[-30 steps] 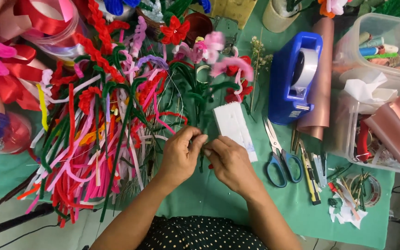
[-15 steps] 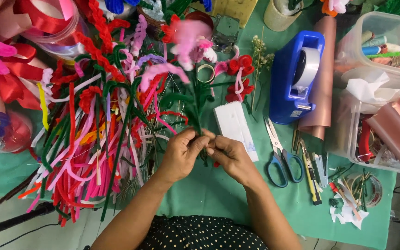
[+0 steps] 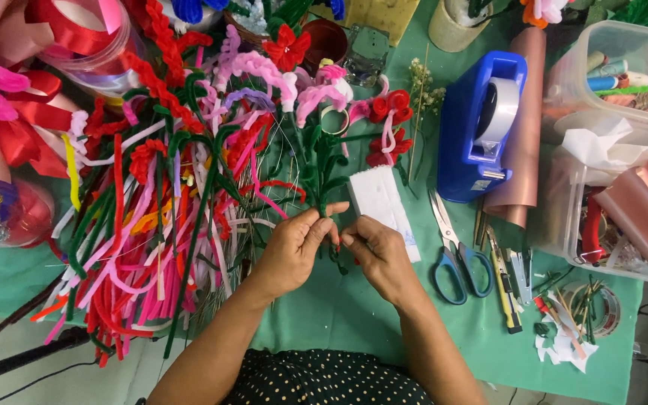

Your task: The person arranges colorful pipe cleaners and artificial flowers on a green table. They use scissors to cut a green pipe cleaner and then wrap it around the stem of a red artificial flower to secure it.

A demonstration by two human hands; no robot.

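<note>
A: Where are the person's hands?

B: Both meet over the green cloth on the counter [image 3: 354, 315], just left of the white foam block [image 3: 384, 206]. The left hand [image 3: 294, 251] has its fingers pinched shut round the dark green stem of a pipe-cleaner flower bunch [image 3: 324, 161]. The right hand [image 3: 376, 251] is closed too, fingertips pressed to the same stem just below the left thumb.

A: And the bunch itself?

B: It rises from the hands away from the person, left of the foam block; green chenille leaves curl along it and pink and red blooms sit at the top.

A: What lies around?

B: Far left of the foam block spreads a heap of loose pipe cleaners [image 3: 151, 240] in red, pink, green and white. Right of the block lie blue-handled scissors [image 3: 455, 259], blades pointing away from the person. Beyond them stands a blue tape dispenser [image 3: 478, 127], touching a roll of rose-coloured paper [image 3: 523, 150]. Further right from the block sits a clear plastic box [image 3: 609, 142] of oddments.
</note>
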